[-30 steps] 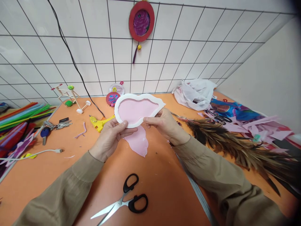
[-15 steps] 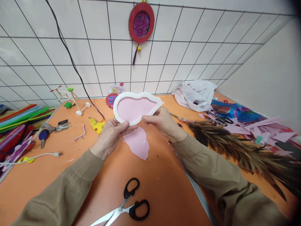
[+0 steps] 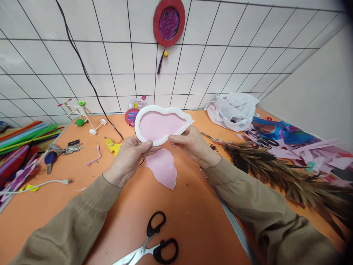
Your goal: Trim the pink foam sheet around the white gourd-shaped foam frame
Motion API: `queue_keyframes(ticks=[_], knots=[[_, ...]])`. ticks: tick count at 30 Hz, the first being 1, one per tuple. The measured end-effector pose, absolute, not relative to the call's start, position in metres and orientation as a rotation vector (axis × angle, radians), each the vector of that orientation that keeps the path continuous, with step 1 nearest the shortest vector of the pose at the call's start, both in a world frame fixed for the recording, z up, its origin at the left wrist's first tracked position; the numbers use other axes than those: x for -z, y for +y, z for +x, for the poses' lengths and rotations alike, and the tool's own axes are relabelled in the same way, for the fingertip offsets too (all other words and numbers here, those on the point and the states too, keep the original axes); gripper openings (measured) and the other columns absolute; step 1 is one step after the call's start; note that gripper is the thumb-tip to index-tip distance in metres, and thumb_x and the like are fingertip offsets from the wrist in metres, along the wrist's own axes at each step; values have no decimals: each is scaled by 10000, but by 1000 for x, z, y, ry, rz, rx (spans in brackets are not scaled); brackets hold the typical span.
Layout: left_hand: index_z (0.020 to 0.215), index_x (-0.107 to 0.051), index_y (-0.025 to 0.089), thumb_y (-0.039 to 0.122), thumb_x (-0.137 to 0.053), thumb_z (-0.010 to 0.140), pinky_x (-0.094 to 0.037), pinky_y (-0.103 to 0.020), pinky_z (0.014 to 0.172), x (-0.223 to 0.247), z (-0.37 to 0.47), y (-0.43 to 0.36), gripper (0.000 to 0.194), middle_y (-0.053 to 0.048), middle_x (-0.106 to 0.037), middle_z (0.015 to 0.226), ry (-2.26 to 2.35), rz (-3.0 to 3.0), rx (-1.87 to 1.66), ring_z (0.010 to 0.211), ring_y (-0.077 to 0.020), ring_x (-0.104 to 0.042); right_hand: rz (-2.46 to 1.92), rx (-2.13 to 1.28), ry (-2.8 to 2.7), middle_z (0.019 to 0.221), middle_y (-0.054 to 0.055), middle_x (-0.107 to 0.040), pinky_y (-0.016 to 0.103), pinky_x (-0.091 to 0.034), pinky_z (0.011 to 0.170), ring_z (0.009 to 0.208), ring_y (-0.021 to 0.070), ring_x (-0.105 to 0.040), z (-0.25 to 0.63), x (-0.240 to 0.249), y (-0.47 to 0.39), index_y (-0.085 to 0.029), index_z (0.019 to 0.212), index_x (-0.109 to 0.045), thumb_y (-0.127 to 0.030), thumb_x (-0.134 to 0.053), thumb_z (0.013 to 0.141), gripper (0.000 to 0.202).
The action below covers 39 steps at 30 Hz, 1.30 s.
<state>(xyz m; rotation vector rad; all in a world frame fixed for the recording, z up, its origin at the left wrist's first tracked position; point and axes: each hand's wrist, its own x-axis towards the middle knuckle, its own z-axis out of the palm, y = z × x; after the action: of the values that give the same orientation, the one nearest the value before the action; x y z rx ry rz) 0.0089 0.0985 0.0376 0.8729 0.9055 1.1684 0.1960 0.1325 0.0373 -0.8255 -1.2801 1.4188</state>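
Both hands hold up a leaf-shaped piece (image 3: pixel 157 126), a pink sheet edged with a thick white foam-like rim that ends in a point at the right. My left hand (image 3: pixel 131 152) pinches its lower left edge, thumb on the front. At the lower right edge my right hand (image 3: pixel 194 145) grips it between thumb and fingers. Below the hands a pink cut-out (image 3: pixel 162 169) of similar outline lies flat on the orange table (image 3: pixel 127 217). Closer to me is a pair of scissors (image 3: pixel 150 243) with black handles, its blades running out of view.
At left are pipe cleaners (image 3: pixel 30 138), keys (image 3: pixel 66 148), a white cable (image 3: pixel 46 182) and a stick model (image 3: pixel 79 114). A yellow glue gun (image 3: pixel 112 146) lies behind my left hand. At right are a white plastic bag (image 3: pixel 233 110), brown feathers (image 3: pixel 275 173) and pink scraps (image 3: pixel 311 154).
The view has shifted slightly, so the wall ornament sits higher and the scissors lower in frame. Both hands keep the same grip on the leaf-shaped piece.
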Motion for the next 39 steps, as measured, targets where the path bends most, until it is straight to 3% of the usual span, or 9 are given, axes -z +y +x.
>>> queue_keyframes(ticks=[11,21,29,39], knots=[[868,-771,106,239,-935,558,-597,-466,937,-42,12,95,376,-127,-809,852,922,939,-1224,909,-337,-775,-821,-1455,-1247,574,-31,-528,319,-411,567,563,122,-440,197,-35,129,-213,579,-600,-317,-876,585,295],[882,-761,102,283,-907,626,-602,-453,923,-37,8,98,346,-144,-803,842,948,919,-1200,914,-331,-775,-835,-1453,-1212,538,-30,-542,302,-409,555,534,106,-454,193,-31,131,-188,544,-613,-293,-848,594,262],[801,-739,91,194,-773,786,-628,-365,831,-40,6,101,109,-146,-795,783,990,846,-1191,796,-269,-788,-867,-1477,-1159,554,-29,-552,289,-424,545,542,101,-469,185,-34,132,-184,566,-617,-281,-845,587,248],[794,-739,99,168,-767,784,-618,-383,860,-41,5,103,74,-132,-796,785,1010,845,-1214,787,-266,-787,-851,-1517,-1156,561,-32,-538,298,-447,566,545,104,-480,183,-35,133,-189,574,-607,-267,-839,604,247]])
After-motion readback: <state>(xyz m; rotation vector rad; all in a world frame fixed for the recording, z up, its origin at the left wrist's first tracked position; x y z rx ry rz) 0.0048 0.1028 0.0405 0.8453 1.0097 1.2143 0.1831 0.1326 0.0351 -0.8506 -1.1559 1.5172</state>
